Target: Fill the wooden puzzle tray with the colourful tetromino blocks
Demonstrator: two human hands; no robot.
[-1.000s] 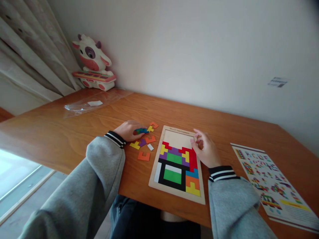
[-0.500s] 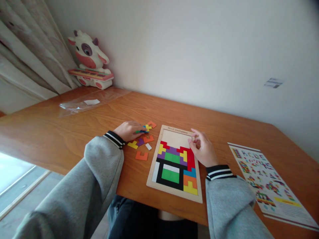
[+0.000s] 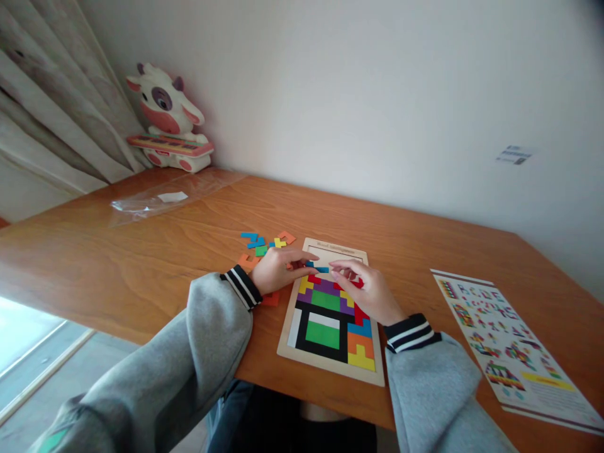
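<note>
Pinched in the left hand (image 3: pixel 278 267) over the upper part of the puzzle board (image 3: pixel 330 364), beside the narrowly curled right hand (image 3: pixel 367 288) (grip unclear): one blue piece (image 3: pixel 323 270), apparently being positioned, next calling for squaring and lowering.

Grey sleeves (image 3: pixel 214 333) — white-striped black cuffs (image 3: pixel 241 287) — dark trousers (image 3: pixel 271 415)

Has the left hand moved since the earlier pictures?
Yes: the left hand has moved right, from beside the puzzle board to reach over its left edge.
</note>
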